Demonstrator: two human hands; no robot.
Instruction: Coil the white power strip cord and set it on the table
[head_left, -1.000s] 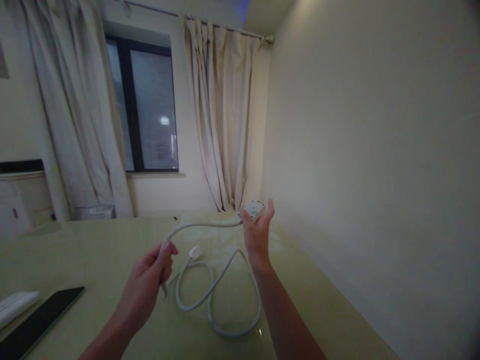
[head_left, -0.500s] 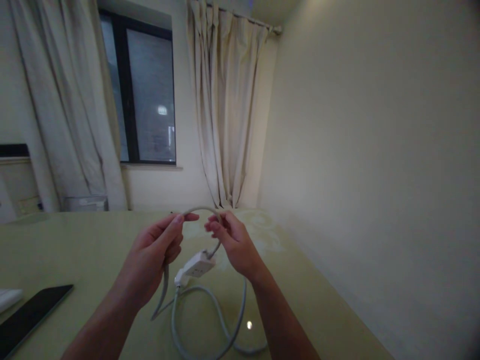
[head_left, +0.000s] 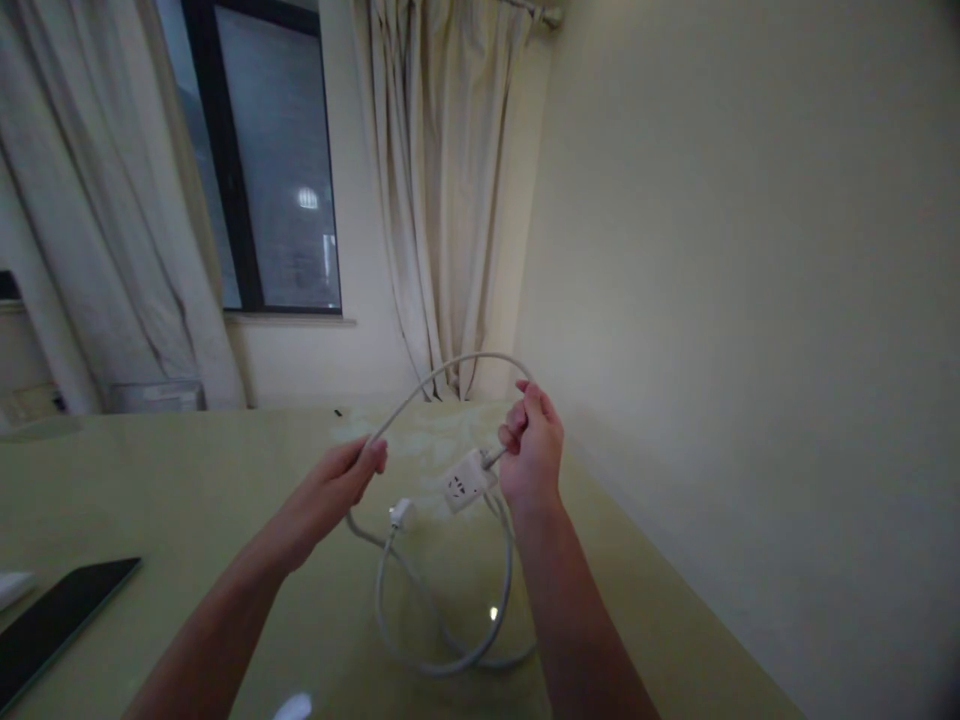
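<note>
The cord (head_left: 470,356) is held by the lightly closed left hand (head_left: 336,488), left of the socket (head_left: 466,484), and by the curled right hand (head_left: 535,442), just right of it.

Cable (head_left: 476,355) was partly hidden in right hand (head_left: 534,440). Dark slab (head_left: 67,622), left of left hand (head_left: 341,485), ran out of frame. Speck (head_left: 337,413) beyond left hand was too small to identify.
</note>
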